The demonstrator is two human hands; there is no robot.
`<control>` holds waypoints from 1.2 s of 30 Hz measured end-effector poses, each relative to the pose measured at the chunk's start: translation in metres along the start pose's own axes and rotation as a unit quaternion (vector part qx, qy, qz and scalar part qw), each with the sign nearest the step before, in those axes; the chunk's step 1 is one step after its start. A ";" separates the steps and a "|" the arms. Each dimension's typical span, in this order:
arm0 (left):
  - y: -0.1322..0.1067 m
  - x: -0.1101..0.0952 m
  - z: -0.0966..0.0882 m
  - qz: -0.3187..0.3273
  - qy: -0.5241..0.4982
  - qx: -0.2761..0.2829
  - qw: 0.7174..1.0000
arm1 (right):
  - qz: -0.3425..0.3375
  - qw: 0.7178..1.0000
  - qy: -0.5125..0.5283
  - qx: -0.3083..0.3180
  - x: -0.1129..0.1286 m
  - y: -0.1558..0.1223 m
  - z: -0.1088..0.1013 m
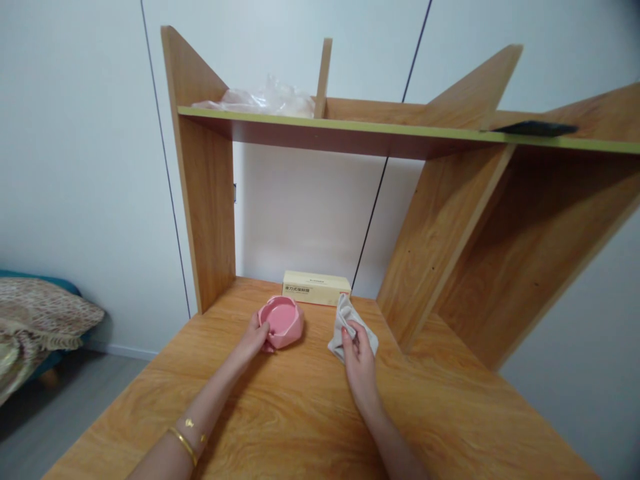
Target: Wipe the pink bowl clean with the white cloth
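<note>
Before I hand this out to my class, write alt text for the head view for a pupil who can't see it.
A person's left hand holds a pink faceted bowl and the right hand a pale grey cloth at a wooden desk. Behind them stands a cream box, below a shelf holding clear plastic.

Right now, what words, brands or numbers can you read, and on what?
"刀式保鲜膜": front of the cream box, likely reading; the character before it is blurred.
Box top: line of print, too small to read.
Red mark, front right: too blurred.
No other text is readable.
</note>
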State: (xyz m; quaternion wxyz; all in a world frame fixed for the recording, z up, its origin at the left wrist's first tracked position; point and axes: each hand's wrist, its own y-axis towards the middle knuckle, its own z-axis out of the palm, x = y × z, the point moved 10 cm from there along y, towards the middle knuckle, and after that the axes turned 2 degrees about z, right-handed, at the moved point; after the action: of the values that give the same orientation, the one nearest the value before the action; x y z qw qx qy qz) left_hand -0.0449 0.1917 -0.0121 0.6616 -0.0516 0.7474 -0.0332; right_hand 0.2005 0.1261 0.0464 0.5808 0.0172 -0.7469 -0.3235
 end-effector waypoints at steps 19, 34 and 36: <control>-0.060 -0.057 0.040 0.279 0.222 0.001 0.934 | 0.026 0.994 -0.099 0.034 -0.003 -0.010 0.021; -0.069 -0.040 0.069 0.254 0.134 0.113 0.951 | 0.107 0.977 -0.157 0.100 -0.044 -0.012 0.023; -0.070 -0.044 0.070 0.273 0.119 0.119 0.947 | 0.109 0.975 -0.161 0.107 -0.043 -0.013 0.024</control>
State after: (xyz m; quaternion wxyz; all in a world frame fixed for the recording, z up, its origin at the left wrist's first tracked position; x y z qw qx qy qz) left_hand 0.0324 0.1286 0.0304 0.5529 0.2379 0.7968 0.0537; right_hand 0.1887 0.1446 0.0003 0.4798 -0.0545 -0.8580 -0.1752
